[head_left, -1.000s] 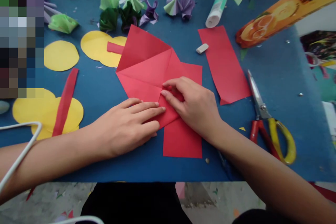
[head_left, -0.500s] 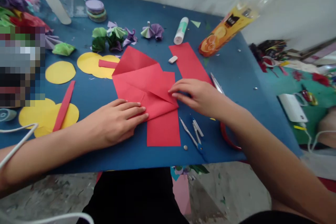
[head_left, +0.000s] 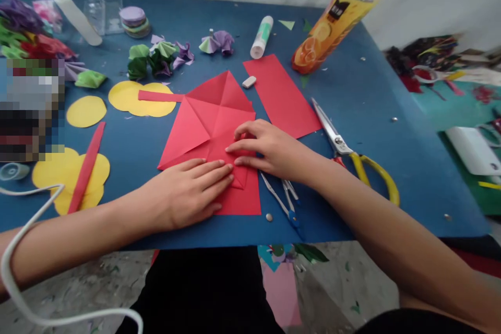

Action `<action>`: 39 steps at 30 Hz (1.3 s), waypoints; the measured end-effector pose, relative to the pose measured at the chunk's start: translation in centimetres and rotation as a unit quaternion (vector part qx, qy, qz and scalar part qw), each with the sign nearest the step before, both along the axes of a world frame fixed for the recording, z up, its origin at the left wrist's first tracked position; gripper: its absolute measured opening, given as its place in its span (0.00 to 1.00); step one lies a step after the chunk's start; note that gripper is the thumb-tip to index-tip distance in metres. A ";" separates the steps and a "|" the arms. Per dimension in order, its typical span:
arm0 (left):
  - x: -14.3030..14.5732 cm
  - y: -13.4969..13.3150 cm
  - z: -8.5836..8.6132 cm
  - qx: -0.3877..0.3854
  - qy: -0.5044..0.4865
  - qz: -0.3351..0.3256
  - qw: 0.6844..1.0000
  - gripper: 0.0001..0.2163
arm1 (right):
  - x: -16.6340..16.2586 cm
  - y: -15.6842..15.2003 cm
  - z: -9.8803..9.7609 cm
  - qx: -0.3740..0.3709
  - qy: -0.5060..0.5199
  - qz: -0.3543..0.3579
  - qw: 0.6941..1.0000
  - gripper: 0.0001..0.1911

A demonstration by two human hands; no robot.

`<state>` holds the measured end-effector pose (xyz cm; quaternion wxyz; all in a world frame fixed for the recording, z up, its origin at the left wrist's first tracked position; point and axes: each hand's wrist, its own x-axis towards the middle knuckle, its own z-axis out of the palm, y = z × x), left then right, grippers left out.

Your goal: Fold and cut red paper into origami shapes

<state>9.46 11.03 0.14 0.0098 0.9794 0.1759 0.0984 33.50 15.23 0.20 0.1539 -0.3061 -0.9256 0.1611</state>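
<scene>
A creased, folded red paper (head_left: 198, 128) lies on the blue table in front of me, over another red sheet (head_left: 250, 201) whose lower part shows. My left hand (head_left: 188, 190) rests flat on its near edge with fingers stretched out. From the right, my right hand (head_left: 270, 148) touches the folds with bent, parted fingers, its fingertips close to those of my left hand. Part of the lower folds is hidden under both hands. Beyond my right hand lies a flat red rectangle of paper (head_left: 284, 99).
Scissors (head_left: 338, 141) and a blue-tipped compass (head_left: 287, 209) lie to the right. An eraser (head_left: 249, 82), glue stick (head_left: 262, 37) and orange drink bottle (head_left: 332, 23) are farther back. Yellow paper shapes (head_left: 86, 112) and a white cable (head_left: 23, 250) are at left.
My right hand has moved left from the folded paper's right edge. The folded paper now lies more opened out, with its crossing creases showing. My left hand stays flat on it.
</scene>
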 end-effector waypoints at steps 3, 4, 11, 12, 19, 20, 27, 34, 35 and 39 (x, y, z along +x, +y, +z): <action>0.6 -0.9 -0.3 -0.022 0.034 0.006 0.999 0.24 | 0.0 -0.2 0.0 -0.004 0.001 -0.005 1.000 0.12; 0.5 -1.3 -0.2 -0.029 0.043 0.015 0.999 0.27 | 0.0 -0.3 0.0 -0.004 -0.001 -0.005 1.000 0.12; 0.2 -3.0 0.3 -0.090 0.069 0.036 0.993 0.34 | 0.0 -0.4 -0.2 -0.010 0.001 -0.023 1.000 0.12; 0.2 -3.1 0.3 -0.100 0.071 0.037 0.992 0.35 | 0.0 -0.5 -0.2 -0.015 0.002 -0.023 1.000 0.11; 0.2 -2.8 0.0 -0.133 0.068 0.034 0.988 0.36 | 0.2 -0.4 -0.2 -0.029 -0.002 -0.022 0.999 0.14; 0.2 -2.8 0.0 -0.137 0.069 0.033 0.988 0.36 | 0.2 -0.4 -0.2 -0.029 -0.003 -0.023 0.999 0.14; 0.2 -2.6 -0.1 -0.169 0.053 0.033 0.984 0.36 | -0.4 -0.9 -0.1 0.032 -0.028 -0.032 0.999 0.13; 0.2 -2.6 -0.5 -0.190 0.036 0.040 0.980 0.35 | -0.7 -0.9 0.1 0.009 -0.034 -0.019 0.999 0.12; 0.2 -2.6 -0.5 -0.187 0.034 0.039 0.981 0.35 | -0.6 -0.8 0.2 -0.001 -0.034 -0.018 0.999 0.12; 0.2 -2.7 -0.6 -0.177 0.029 0.037 0.983 0.36 | -0.2 -0.8 0.7 -0.046 -0.029 -0.016 0.998 0.13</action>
